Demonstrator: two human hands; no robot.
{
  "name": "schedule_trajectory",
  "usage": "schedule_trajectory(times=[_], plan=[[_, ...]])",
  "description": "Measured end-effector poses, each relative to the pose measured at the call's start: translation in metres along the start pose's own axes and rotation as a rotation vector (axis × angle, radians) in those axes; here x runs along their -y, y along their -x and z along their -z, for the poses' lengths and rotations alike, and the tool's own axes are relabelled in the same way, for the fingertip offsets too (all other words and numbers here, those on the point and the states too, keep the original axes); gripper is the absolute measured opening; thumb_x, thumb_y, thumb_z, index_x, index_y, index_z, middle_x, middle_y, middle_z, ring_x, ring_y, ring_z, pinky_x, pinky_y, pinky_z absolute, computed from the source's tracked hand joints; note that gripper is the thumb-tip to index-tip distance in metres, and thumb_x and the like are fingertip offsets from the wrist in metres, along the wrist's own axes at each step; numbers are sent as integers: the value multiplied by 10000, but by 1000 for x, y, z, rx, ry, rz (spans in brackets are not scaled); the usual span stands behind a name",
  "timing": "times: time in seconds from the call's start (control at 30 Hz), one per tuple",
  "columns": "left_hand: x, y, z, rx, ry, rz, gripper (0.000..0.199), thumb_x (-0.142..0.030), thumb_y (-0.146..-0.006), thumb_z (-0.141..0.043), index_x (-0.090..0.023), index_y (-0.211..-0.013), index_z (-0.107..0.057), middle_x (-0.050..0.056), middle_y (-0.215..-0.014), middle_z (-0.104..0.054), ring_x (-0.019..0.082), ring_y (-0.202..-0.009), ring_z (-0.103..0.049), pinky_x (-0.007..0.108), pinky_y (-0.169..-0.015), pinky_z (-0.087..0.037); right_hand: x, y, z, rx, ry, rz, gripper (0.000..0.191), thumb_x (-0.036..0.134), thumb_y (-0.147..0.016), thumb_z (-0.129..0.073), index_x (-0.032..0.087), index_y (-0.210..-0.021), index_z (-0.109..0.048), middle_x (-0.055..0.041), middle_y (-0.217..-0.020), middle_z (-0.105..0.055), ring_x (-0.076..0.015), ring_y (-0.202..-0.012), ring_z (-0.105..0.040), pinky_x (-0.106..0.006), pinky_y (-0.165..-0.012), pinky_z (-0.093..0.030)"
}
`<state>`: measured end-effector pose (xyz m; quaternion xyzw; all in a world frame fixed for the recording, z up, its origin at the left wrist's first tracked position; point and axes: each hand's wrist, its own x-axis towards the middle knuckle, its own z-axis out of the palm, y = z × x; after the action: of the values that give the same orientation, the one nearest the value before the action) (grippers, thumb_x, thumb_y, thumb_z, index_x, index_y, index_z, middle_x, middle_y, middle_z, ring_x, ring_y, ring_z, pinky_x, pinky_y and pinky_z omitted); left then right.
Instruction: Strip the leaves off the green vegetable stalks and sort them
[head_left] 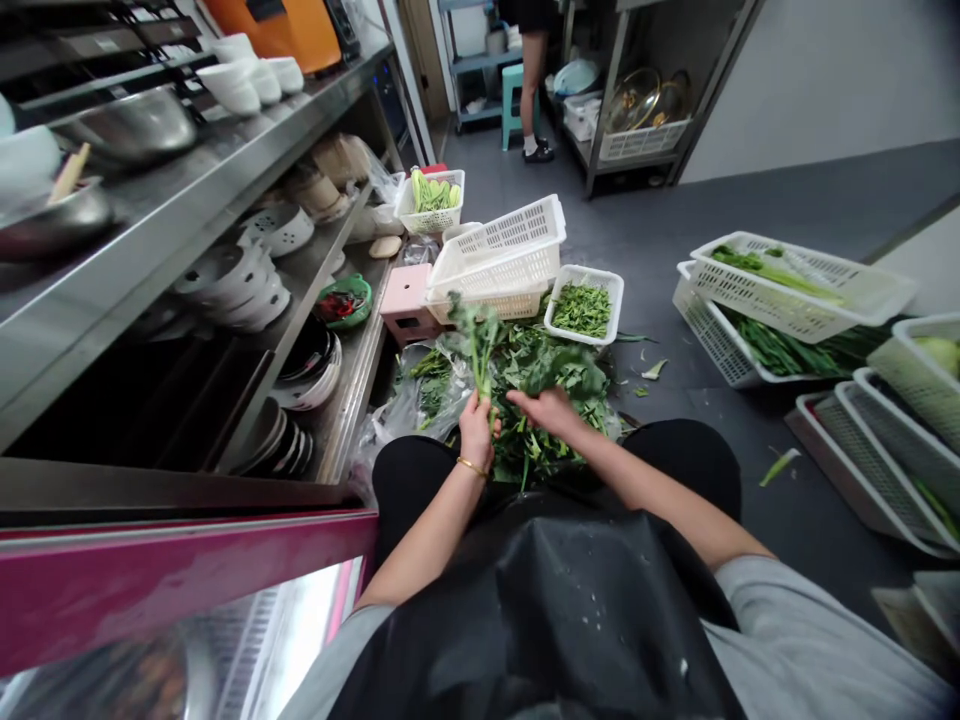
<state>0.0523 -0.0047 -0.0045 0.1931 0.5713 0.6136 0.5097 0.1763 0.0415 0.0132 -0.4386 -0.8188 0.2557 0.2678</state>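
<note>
My left hand (477, 432) is wrapped round the lower stems of a leafy green stalk (480, 345), which stands upright above it. Just to the right, my right hand (546, 408) is closed at a dark green leaf (562, 370) that is blurred by motion. Beneath both hands lies a heap of leafy greens (536, 450) on clear plastic (390, 420), between my knees. Beyond the heap, a white basket (616, 318) holds short cut green pieces (582, 309).
Nested white baskets (502, 250) lean by a pink stool (407, 300). Steel shelving (187, 190) with bowls runs along the left. Stacked vegetable baskets (795, 290) stand at the right. A person's legs (531, 90) show at the back, near a teal stool (512, 105).
</note>
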Motion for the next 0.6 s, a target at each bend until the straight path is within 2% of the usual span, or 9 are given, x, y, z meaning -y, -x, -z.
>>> schedule_trajectory(times=[0.1,0.17,0.2,0.23,0.3,0.37,0.43,0.5,0.6], plan=[[2,7,8,35,-176,-310,410,-241,-713,-674,-216,-1114,-592,45,-866,-616,154,-725,-592,211,-529,-413,2,-31,7,223,-277,-287,550,588,-814,-513,154,-477,-535,-35,-401,-517,-112,-369,-473,-227,-420,-387],[1,12,10,49,-245,-430,451,-165,-671,-699,-224,-1110,-617,95,-1066,-601,218,-972,-567,242,-657,-458,4,-46,9,245,-374,-378,542,606,-781,-538,142,-499,-531,-43,-410,-518,-118,-375,-473,-234,-415,-388],[-1,13,9,63,-259,-431,464,-141,-655,-703,-225,-1104,-621,105,-1093,-593,232,-1002,-556,252,-674,-462,6,-49,8,221,-386,-391,521,584,-791,-534,138,-521,-536,-46,-423,-524,-121,-390,-482,-232,-422,-392],[-2,12,9,84,-262,-392,475,-125,-642,-705,-226,-1098,-620,106,-1062,-602,232,-964,-570,256,-653,-463,8,-49,6,189,-383,-394,484,543,-808,-528,134,-549,-546,-52,-450,-543,-128,-428,-507,-229,-443,-405],[-4,6,7,137,-235,-239,481,-121,-628,-704,-219,-1087,-600,71,-877,-624,191,-744,-602,239,-540,-435,11,-38,0,120,-368,-386,359,433,-823,-537,134,-629,-578,-69,-561,-610,-154,-582,-582,-222,-537,-448],[-5,-4,7,176,-179,-42,421,-152,-633,-692,-182,-1039,-583,6,-658,-574,130,-502,-539,204,-428,-355,12,-18,-8,84,-366,-372,199,338,-796,-575,159,-717,-612,-68,-683,-658,-173,-748,-617,-221,-644,-476],[-6,-14,8,158,-123,84,342,-193,-652,-674,-147,-971,-560,-42,-547,-500,84,-379,-447,177,-372,-278,9,4,-13,92,-389,-376,117,305,-775,-591,197,-782,-636,-48,-727,-671,-177,-789,-626,-237,-695,-494],[-6,-20,11,95,-86,66,357,-214,-660,-673,-150,-979,-525,-63,-544,-477,68,-360,-431,162,-356,-256,4,14,-13,104,-415,-406,167,345,-802,-547,209,-806,-644,-34,-676,-654,-172,-697,-629,-257,-662,-511],[-6,-15,14,56,-81,-133,498,-210,-653,-695,-203,-1100,-477,-59,-662,-514,76,-421,-512,166,-386,-343,-3,-2,-9,40,-558,-489,307,453,-820,-497,177,-842,-630,-34,-659,-638,-148,-534,-595,-258,-525,-501]])
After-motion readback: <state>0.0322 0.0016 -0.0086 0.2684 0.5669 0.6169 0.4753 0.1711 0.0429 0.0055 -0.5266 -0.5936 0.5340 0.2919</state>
